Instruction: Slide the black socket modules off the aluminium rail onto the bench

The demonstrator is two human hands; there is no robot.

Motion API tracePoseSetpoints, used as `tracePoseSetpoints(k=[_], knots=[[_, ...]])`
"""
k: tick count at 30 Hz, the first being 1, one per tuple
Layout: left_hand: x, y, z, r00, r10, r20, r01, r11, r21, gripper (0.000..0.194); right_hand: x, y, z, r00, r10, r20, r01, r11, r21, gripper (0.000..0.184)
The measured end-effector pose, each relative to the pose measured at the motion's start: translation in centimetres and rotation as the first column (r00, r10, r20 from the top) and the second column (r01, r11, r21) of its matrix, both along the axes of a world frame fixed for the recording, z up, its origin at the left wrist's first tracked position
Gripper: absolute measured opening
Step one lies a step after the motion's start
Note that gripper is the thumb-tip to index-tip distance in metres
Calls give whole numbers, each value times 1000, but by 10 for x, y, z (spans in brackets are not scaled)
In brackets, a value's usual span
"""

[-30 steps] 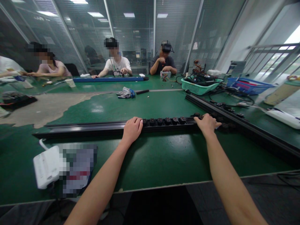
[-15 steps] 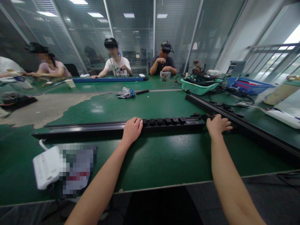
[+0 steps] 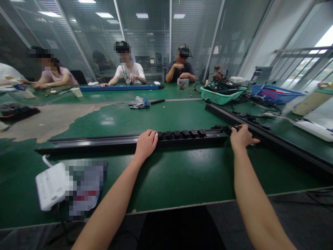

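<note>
The left hand [image 3: 146, 144] is curled over the long black rail [image 3: 104, 142] and grips it near the middle. The rail lies flat on the green table [image 3: 182, 180], in front of the person. A row of round black sockets [image 3: 185, 134] sits in the rail, just to the right of the left hand.

The right hand [image 3: 241, 137] is just past the right end of the rail. Its thumb and pointing finger are close together by some small dark parts [image 3: 227, 130], and its other fingers stick out to the right. It is too dark there to tell if the right hand is pinching one.

A second black rail [image 3: 275, 141] lies on a slant at the right, with more black parts [image 3: 248, 119] on its far side. Behind it are a green basket [image 3: 221, 97] full of black wires and a blue basket [image 3: 279, 95]. A gray and blue glove [image 3: 139, 103] lies farther back, near a short black stick [image 3: 157, 101]. A white box [image 3: 50, 187] is at the near left. Across the table, people [image 3: 128, 71] sit and work.
</note>
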State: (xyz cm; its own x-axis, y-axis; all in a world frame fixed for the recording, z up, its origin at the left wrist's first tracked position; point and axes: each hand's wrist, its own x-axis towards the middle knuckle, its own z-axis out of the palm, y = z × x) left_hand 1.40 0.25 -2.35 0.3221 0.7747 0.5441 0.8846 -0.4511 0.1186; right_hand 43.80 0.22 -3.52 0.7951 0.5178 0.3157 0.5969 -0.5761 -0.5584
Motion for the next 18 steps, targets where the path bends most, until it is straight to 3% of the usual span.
tracePoseSetpoints(k=[5,9,14,18], knots=[[0,0,0,1000,1,-3,-1,1000,0,39,-5,5,-5,987,162,11,-161,985,-63,50],[0,0,0,1000,0,-4,0,1000,0,40,-3,11,-13,940,342,9,-340,937,-84,58],[-1,2,-2,1000,7,-22,-7,1000,11,40,-1,16,-14,937,349,3,-348,936,-56,52],[-1,2,-3,1000,3,-22,-3,1000,19,39,-23,15,-6,901,417,124,-422,906,24,45]])
